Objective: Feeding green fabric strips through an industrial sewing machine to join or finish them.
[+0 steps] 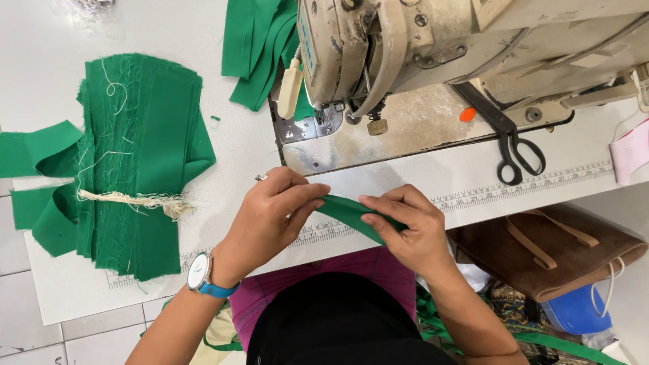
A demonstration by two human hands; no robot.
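Green fabric strip (351, 213) pinched between left hand (270, 216) and right hand (412, 226).

Tan label (490, 10) on sewing machine (405, 47) top; no packages, signs, screens.

Sewing workshop. Worn industrial sewing machine (419, 47) just beyond the hands, black scissors (514, 145) on its bed to the right, tied bundle of cut green fabric strips (138, 162) left, ruler strip (527, 186) along table edge.
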